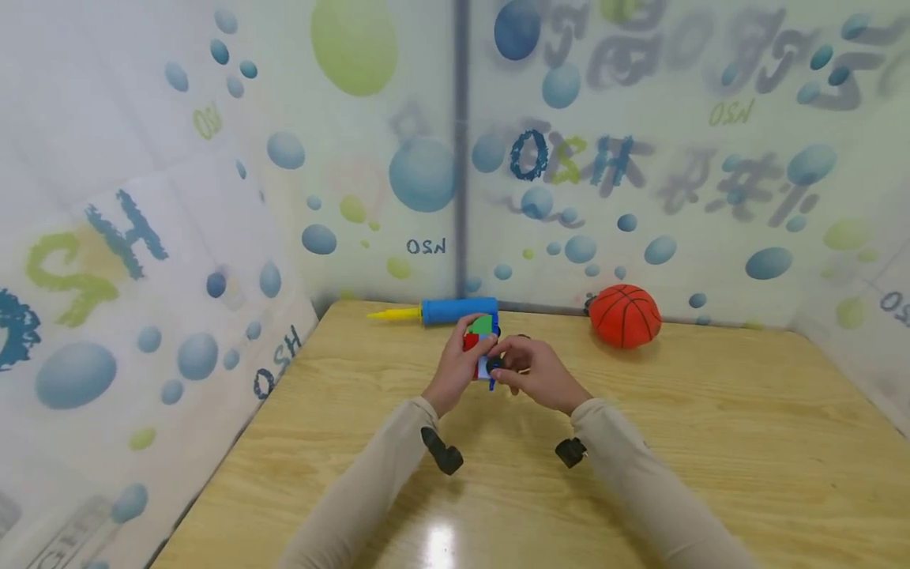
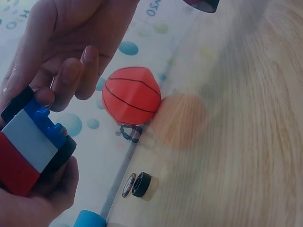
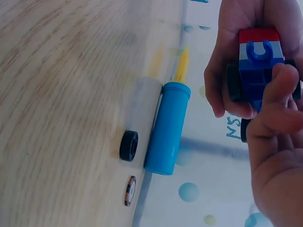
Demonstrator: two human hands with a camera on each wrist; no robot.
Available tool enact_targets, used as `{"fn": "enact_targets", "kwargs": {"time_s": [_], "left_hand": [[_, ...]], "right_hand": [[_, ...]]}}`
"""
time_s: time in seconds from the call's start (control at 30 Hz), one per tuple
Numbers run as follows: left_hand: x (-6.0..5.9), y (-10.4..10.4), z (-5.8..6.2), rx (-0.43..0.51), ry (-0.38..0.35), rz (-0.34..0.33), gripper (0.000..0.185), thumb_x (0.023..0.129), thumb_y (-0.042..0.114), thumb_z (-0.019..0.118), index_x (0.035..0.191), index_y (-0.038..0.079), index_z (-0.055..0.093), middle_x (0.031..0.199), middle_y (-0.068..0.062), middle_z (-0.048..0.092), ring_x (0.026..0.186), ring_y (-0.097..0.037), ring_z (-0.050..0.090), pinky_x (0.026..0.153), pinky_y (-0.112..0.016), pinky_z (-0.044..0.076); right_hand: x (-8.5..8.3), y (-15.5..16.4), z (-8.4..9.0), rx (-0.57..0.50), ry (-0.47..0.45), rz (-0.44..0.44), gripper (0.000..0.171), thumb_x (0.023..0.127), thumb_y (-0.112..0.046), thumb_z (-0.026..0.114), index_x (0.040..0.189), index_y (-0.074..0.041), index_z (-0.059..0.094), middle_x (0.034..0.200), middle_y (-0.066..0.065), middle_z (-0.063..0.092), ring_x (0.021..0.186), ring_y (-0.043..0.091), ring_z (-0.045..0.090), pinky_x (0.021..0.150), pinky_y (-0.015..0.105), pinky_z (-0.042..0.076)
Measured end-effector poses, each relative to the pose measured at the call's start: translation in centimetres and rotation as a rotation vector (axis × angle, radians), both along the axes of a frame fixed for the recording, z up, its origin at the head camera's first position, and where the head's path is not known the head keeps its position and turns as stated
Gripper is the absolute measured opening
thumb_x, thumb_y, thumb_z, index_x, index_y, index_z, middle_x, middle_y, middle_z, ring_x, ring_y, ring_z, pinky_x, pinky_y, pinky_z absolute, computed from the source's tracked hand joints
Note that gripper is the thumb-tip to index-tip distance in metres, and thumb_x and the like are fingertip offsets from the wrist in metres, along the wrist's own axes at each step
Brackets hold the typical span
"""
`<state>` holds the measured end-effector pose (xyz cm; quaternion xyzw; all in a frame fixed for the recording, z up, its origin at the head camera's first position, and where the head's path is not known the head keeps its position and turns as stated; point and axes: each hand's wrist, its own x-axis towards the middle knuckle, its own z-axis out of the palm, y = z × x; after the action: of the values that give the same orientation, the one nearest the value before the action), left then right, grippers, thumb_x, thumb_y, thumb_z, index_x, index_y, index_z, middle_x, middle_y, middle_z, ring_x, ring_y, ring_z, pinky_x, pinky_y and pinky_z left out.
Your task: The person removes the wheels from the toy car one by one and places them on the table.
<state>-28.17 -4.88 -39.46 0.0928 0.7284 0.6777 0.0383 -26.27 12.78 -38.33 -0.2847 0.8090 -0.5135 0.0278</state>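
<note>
toy block car (image 1: 483, 348) sits above the table (image 1: 711, 442), just in front of the blue pump (image 1: 458, 310). left hand (image 1: 455, 367) grips it, right hand (image 1: 536, 371) pinches its blue end. basketball (image 1: 624, 315) lies off to the pump's right.

Wooden table (image 1: 711, 442); on it lie a blue pump (image 1: 455, 310), basketball (image 1: 625, 316), black wheel (image 3: 129, 145).

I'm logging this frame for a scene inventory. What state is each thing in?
Toy block car: held off the table in both hands.
Left hand: gripping the car.
Right hand: fingers on the car's blue underside.
Blue pump: lying flat by the wall.
Basketball: resting on the table.
Loose black wheel: standing on edge beside the pump.
</note>
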Motion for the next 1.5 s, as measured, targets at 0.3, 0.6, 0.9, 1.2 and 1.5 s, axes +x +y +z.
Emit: {"fn": "enact_targets", "kwargs": {"time_s": [0.3,0.6,0.9,1.2,1.5], "left_hand": [[-0.3,0.2,0.0,-0.001,0.026,-0.053,0.049,0.102,0.034,0.057,0.147,0.026,0.040,0.133,-0.014,0.054,0.112,-0.025,0.057,0.086,-0.029,0.057],[-0.2,0.3,-0.6,-0.032,0.045,-0.073,0.048,0.103,0.031,0.056,0.148,0.026,0.039,0.137,-0.014,0.054,0.113,-0.026,0.056,0.086,-0.028,0.057],[-0.6,-0.1,-0.5,-0.104,0.046,0.008,0.048,0.102,0.034,0.058,0.146,0.024,0.042,0.131,-0.014,0.058,0.106,-0.024,0.059,0.085,-0.031,0.057],[-0.6,-1.6,-0.2,-0.003,-0.062,-0.003,0.050,0.102,0.032,0.058,0.147,0.026,0.038,0.127,-0.025,0.059,0.099,-0.036,0.074,0.074,-0.028,0.060],[-0.6,-2.4,-0.1,0.066,-0.112,-0.032,0.055,0.103,0.029,0.057,0.152,0.022,0.033,0.132,-0.023,0.055,0.086,-0.017,0.075,0.078,-0.031,0.062]], "right_hand": [[-0.7,-0.1,0.2,-0.034,-0.058,-0.004,0.023,0.090,-0.008,0.073,0.108,0.003,0.064,0.075,0.012,0.060,0.054,0.020,0.056,0.056,0.041,0.055],[-0.8,0.1,-0.4,-0.008,-0.069,0.035,0.012,0.092,-0.006,0.070,0.097,-0.001,0.061,0.076,0.013,0.059,0.058,0.032,0.060,0.053,0.036,0.054],[-0.3,-0.2,-0.3,0.000,0.045,0.045,0.012,0.091,-0.006,0.072,0.092,-0.002,0.060,0.079,0.024,0.063,0.059,0.041,0.064,0.050,0.027,0.055],[-1.1,1.7,-0.4,0.000,-0.047,-0.016,0.029,0.090,-0.007,0.074,0.117,-0.004,0.064,0.081,0.015,0.064,0.069,0.044,0.069,0.058,0.037,0.060],[-2.9,4.0,-1.5,0.220,-0.068,-0.092,0.032,0.087,-0.004,0.075,0.117,0.000,0.065,0.080,0.010,0.066,0.065,0.022,0.068,0.057,0.031,0.056]]}}
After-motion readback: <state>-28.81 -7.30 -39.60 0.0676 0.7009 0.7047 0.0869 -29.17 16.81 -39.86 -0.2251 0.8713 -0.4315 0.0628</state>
